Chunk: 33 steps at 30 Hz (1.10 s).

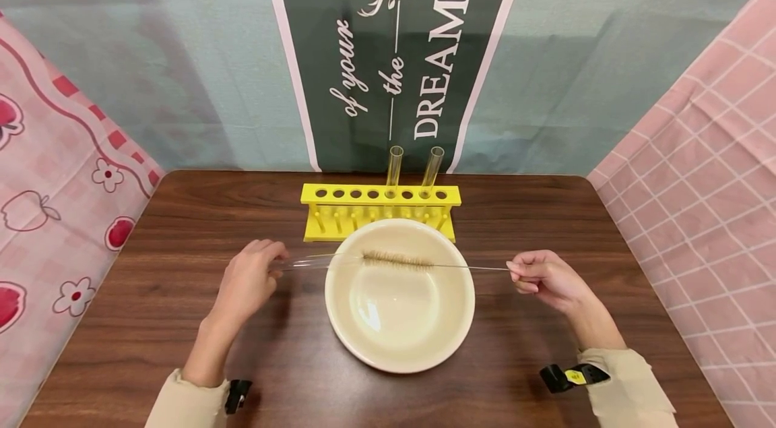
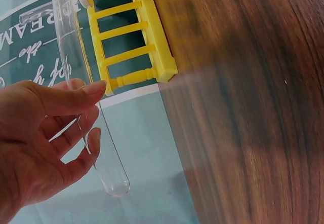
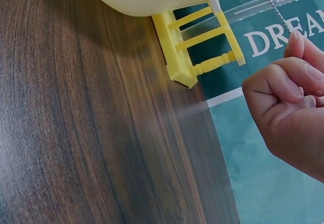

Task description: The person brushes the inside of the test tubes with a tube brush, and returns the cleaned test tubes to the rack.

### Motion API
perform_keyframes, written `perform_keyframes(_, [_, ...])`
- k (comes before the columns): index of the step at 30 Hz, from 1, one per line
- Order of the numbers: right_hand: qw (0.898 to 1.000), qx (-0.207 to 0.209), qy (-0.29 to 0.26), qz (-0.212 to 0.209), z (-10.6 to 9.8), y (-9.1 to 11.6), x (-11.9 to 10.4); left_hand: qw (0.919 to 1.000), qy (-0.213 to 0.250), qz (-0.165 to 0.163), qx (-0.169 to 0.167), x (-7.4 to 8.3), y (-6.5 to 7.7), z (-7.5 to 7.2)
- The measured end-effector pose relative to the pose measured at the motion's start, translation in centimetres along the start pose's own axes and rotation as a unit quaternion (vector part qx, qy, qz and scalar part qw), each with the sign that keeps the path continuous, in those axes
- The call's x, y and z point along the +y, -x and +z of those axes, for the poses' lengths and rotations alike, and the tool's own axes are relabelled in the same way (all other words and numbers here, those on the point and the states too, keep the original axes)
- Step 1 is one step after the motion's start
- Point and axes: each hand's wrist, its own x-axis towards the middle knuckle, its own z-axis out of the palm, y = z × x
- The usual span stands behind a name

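My left hand (image 1: pixel 248 280) pinches a clear glass test tube (image 2: pixel 112 171) between thumb and fingers, its rounded end sticking out past the fingers in the left wrist view. The tube lies nearly level, its other end reaching over the left rim of a cream bowl (image 1: pixel 397 347). My right hand (image 1: pixel 548 280) pinches the twisted wire handle of a test tube brush (image 1: pixel 400 261) between thumb and fingertips. The tan bristles hang over the back half of the bowl, with the brush tip right at the tube's bowl-side end. In the right wrist view, the wire (image 3: pixel 273 6) rises from the fingertips.
Behind the bowl stands a yellow test tube rack (image 1: pixel 312 195) with a row of holes and pegs. Two clear tubes, a left one (image 1: pixel 395 168) and a right one (image 1: pixel 433 168), stand in it. The wooden table (image 1: pixel 485 374) meets a fabric backdrop at its back edge.
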Motion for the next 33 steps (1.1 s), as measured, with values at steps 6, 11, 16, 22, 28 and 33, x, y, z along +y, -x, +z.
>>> perform_keyframes(6, [1.000, 0.000, 0.015, 0.006, 0.2, 0.0, 0.0, 0.9999, 0.005, 0.002, -0.012, 0.4, -0.1, 0.1])
perform_keyframes(11, [0.999, 0.004, 0.031, 0.005, 0.2, 0.3, -0.2, 0.9990, 0.019, 0.014, -0.038, 0.6, -0.1, -0.1])
perform_keyframes(16, [0.998, -0.001, 0.055, -0.010, 0.1, 0.4, -0.4, 0.9977, 0.025, 0.031, -0.054, 0.7, -0.2, -0.2])
perform_keyframes(22, [0.996, -0.004, 0.091, -0.022, 0.1, 0.5, -0.8, 0.9964, 0.017, 0.041, -0.072, 0.9, -0.2, -0.4])
perform_keyframes(28, [0.991, 0.023, 0.132, -0.016, 0.4, 0.5, -1.2, 0.9952, 0.021, 0.045, -0.084, 1.1, -0.2, -0.4])
perform_keyframes(33, [0.981, 0.050, 0.185, -0.030, 1.0, 0.2, -1.3, 0.9947, 0.026, 0.032, -0.094, 1.1, -0.3, -0.2])
